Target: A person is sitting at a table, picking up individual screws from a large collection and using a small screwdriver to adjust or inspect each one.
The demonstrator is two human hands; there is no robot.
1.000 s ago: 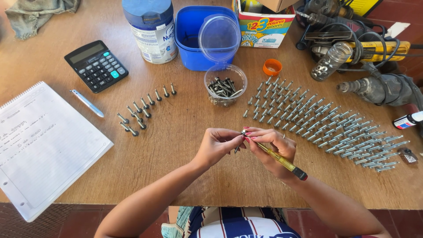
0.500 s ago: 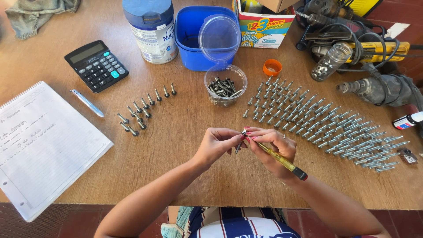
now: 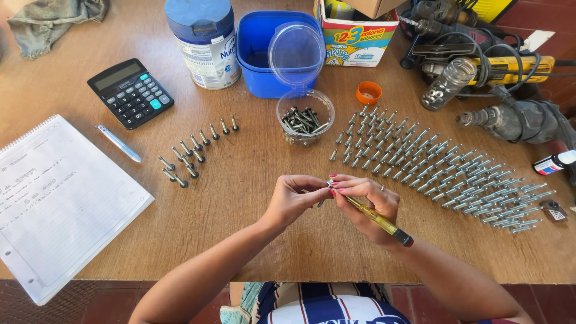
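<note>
My left hand (image 3: 292,198) and my right hand (image 3: 366,203) meet above the middle of the wooden table (image 3: 252,180). Between their fingertips is a small metal screw (image 3: 329,182); the left fingers pinch it. My right hand also holds a yellow-handled screwdriver (image 3: 379,219) that slants down to the right, its tip at the screw. A clear cup of loose screws (image 3: 305,117) stands just beyond the hands. To the right lie many screws in rows (image 3: 432,162), and a smaller group of screws (image 3: 193,151) stands to the left.
A notebook (image 3: 57,201), a pen (image 3: 119,143) and a calculator (image 3: 131,92) lie at left. A can (image 3: 206,39), a blue tub (image 3: 264,48) with a clear lid, a carton (image 3: 355,33), an orange cap (image 3: 368,92) and power drills (image 3: 510,117) line the back.
</note>
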